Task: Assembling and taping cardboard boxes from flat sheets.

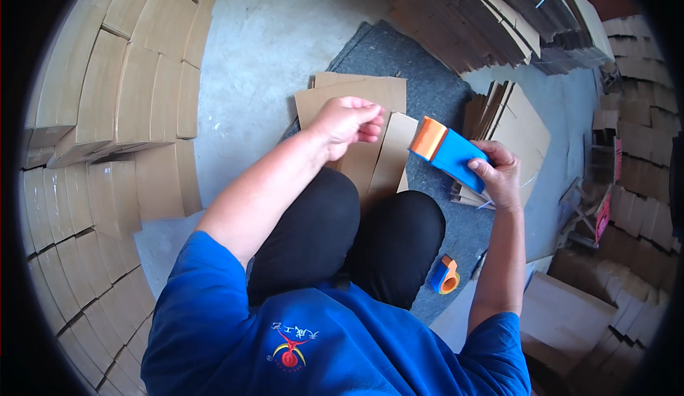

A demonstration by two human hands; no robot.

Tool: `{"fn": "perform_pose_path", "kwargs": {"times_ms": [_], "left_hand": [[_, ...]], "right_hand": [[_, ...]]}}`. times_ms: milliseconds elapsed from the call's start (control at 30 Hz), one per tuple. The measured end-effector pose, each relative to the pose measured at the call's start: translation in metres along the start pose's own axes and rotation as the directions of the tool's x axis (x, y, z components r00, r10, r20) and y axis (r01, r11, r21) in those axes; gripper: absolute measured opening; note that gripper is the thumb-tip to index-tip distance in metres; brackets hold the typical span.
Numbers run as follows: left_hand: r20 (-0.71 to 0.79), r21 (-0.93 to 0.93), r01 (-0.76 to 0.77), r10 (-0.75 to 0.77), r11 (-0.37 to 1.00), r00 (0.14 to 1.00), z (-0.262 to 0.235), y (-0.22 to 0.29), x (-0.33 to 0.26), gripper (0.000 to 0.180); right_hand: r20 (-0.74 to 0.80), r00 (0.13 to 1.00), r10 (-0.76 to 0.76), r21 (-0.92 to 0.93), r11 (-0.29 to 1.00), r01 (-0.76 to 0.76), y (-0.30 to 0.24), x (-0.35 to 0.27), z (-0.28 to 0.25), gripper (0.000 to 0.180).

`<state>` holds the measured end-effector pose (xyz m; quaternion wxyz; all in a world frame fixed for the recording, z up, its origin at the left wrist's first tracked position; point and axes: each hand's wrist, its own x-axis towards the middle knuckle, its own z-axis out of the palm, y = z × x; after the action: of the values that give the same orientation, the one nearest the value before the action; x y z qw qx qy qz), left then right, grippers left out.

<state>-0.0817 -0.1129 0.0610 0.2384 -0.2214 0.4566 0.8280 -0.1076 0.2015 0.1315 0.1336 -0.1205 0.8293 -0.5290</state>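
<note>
My right hand (500,173) grips a blue and orange tape dispenser (456,159), its orange end pointing up and to the left. My left hand (349,125) is closed with the fingertips pinched together, left of the dispenser and apart from it. Whatever those fingers hold, if anything, is too small or too clear to make out. Below both hands a brown cardboard box (392,152) with flaps stands in front of my knees, partly hidden by my left hand and legs. Flat cardboard pieces (356,88) show just beyond it.
A second orange and blue tape dispenser (447,276) lies on the dark grey mat (399,54) by my right knee. Folded cardboard sheets (524,136) lean at the right, with bundled stacks (470,18) farther off. Piled cartons (107,82) wall the left side. A folding stool (595,214) stands far right.
</note>
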Motion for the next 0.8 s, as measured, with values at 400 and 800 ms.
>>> {"fn": "perform_pose_path", "kwargs": {"times_ms": [400,800], "left_hand": [[-0.211,-0.056,0.052,-0.063,0.997,0.975,-0.091,-0.051,0.053,0.022],[-0.265,0.744,0.294,-0.139,0.600,0.954,-0.072,-0.097,0.071,0.043]], "right_hand": [[0.091,0.974,0.206,-0.064,0.978,-0.200,0.059,0.033,0.002,0.037],[0.133,0.950,0.281,-0.057,0.960,-0.276,0.087,0.037,-0.001,0.036]]}}
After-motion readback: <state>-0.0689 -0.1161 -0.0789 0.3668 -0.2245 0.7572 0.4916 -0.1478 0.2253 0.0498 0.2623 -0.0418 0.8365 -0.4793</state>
